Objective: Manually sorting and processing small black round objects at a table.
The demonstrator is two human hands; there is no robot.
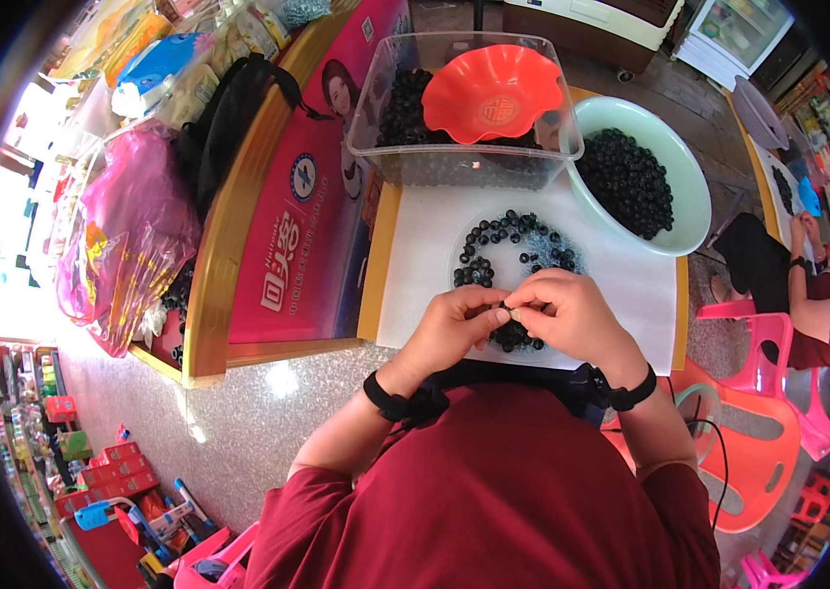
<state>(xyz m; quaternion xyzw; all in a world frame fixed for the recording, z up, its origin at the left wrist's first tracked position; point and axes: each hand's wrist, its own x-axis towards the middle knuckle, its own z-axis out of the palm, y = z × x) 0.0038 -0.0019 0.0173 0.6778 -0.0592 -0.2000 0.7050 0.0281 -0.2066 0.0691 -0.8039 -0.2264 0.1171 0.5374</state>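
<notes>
My left hand (pixel 452 326) and my right hand (pixel 572 316) meet fingertip to fingertip over a clear round dish (pixel 461 253) on the white tabletop (pixel 415 285). Between the fingertips sits a small pale piece (pixel 512 310), pinched from both sides. Small black ring-shaped parts (pixel 513 236) lie scattered in the dish, and several more (pixel 516 338) lie just under my hands. Both wrists wear black bands.
Behind the dish stands a clear plastic bin (pixel 390 108) of black parts with a red scalloped bowl (pixel 494 93) on top. A pale green bowl (pixel 695 187) of black parts sits at the right. A seated person (pixel 808 294) is further right, beside pink plastic chairs (pixel 759 432).
</notes>
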